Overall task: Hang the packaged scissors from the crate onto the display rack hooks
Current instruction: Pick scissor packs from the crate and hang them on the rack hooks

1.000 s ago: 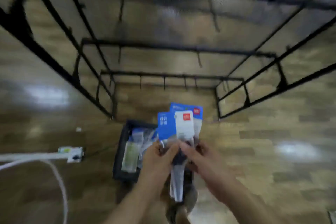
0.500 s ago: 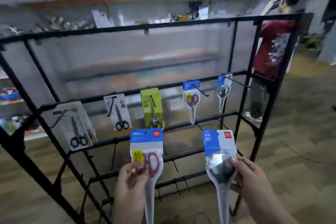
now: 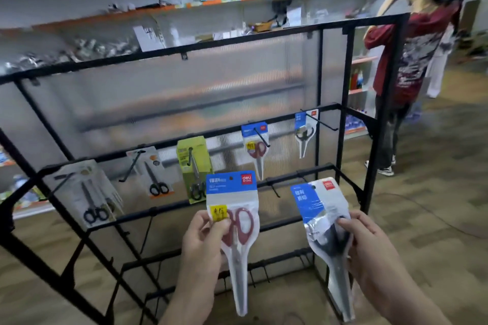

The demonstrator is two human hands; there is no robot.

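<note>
My left hand (image 3: 203,240) pinches a packaged red-handled scissors (image 3: 236,221) with a blue header, held upright in front of the black display rack (image 3: 346,119). My right hand (image 3: 367,248) grips a packaged black-handled scissors (image 3: 326,219), tilted slightly left. Both packs hang below the rack's middle bar. On that bar's hooks hang several scissors packs: a red-handled pack (image 3: 254,145), a black-handled pack (image 3: 305,130), a green box (image 3: 194,166) and grey carded pairs (image 3: 154,174). An empty hook (image 3: 273,188) sticks out between my two packs. The crate is out of view.
Lower rack bars with short empty hooks (image 3: 260,270) run near the floor. A person in a red shirt (image 3: 417,55) stands to the right of the rack. A wall shelf (image 3: 237,0) with bowls and clutter runs behind. The floor is wood.
One second ago both hands held the packs together over the crate on the floor. The view then rose to the rack, and since half a second ago both packs have come slightly closer to it.
</note>
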